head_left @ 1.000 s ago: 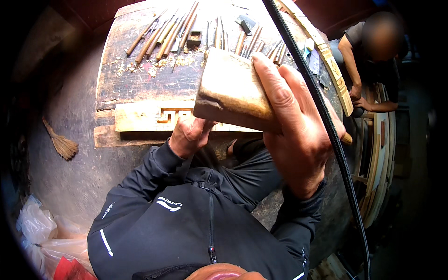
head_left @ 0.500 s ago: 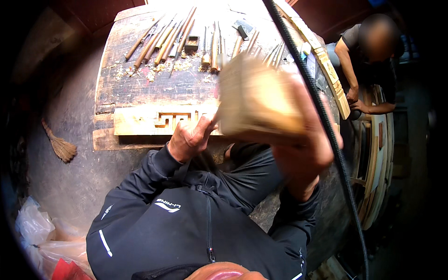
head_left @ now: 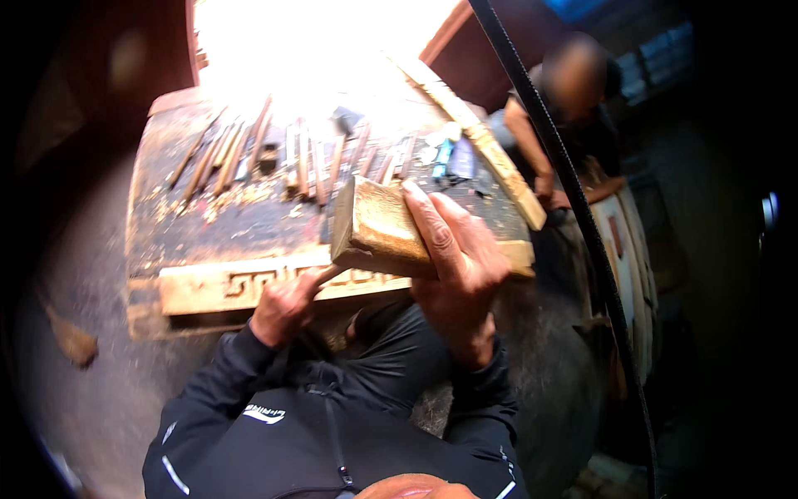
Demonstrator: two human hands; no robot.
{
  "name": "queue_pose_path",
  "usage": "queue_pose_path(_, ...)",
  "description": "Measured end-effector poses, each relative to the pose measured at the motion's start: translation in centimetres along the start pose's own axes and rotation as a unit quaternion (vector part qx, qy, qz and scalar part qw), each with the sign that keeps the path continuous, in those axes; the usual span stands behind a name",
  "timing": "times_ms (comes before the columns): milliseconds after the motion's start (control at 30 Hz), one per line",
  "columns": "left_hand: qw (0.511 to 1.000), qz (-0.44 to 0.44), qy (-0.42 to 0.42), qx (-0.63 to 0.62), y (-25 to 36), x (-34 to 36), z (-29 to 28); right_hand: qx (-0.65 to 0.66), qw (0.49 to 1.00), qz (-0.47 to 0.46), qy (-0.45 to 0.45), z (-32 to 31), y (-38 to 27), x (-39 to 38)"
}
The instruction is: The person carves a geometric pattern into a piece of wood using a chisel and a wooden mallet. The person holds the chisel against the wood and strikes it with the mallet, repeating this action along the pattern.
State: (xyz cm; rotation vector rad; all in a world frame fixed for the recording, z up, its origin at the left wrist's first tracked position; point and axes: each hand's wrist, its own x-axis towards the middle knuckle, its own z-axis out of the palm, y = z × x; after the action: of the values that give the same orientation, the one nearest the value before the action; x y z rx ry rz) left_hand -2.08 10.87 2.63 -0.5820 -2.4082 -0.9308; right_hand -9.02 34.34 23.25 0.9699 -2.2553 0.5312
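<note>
My right hand (head_left: 455,270) grips a block-shaped wooden mallet (head_left: 378,233), its index finger lying along the side. The mallet's left end is over a slim tool (head_left: 327,274), probably a chisel, whose top meets or sits just behind it; I cannot tell whether they touch. My left hand (head_left: 283,308) is closed round this tool at the pale board (head_left: 195,291), which has an angular carved fretwork pattern and lies along the near edge of the worn wooden bench (head_left: 162,233). The tool's working end is hidden by my hand.
Wooden-handled tools (head_left: 224,162) and shavings lie across the bench. A long carved strip (head_left: 499,166) runs along its right side. A co-worker (head_left: 524,133) bends over stacked boards (head_left: 632,266) at the right. A black cord (head_left: 582,208) hangs across the view. A broom (head_left: 75,341) lies at left.
The view has shifted, so the bench appears lower and further left, with more bright background above. The mallet, blurred half a second ago, now appears less smeared, over the tool.
</note>
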Motion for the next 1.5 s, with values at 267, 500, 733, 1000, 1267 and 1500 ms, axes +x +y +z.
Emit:
queue_pose_path(267,1.000,-0.003,-0.014,-0.004,0.3,0.7,1.1,-0.103,0.994,0.024,-0.005,0.4,0.5,-1.8)
queue_pose_path(500,0.959,-0.152,0.174,-0.166,-0.7,-2.9,3.2,-0.092,0.981,0.172,0.025,1.7,2.8,-7.9)
queue_pose_path(733,0.824,-0.337,0.262,-0.372,0.2,-3.4,2.7,-0.161,0.926,0.341,-0.012,4.5,5.4,-18.2)
queue_pose_path(1000,0.851,-0.310,0.198,-0.375,0.2,-3.8,2.6,-0.250,0.929,0.270,-0.027,6.2,5.5,-20.4)
queue_pose_path(1267,0.897,-0.254,0.185,-0.312,-0.4,-2.9,2.8,-0.253,0.930,0.266,-0.036,6.5,5.8,-20.0)
queue_pose_path(1500,0.894,-0.256,0.175,-0.324,-0.3,-2.5,2.7,-0.244,0.935,0.255,-0.029,6.2,5.9,-20.1)
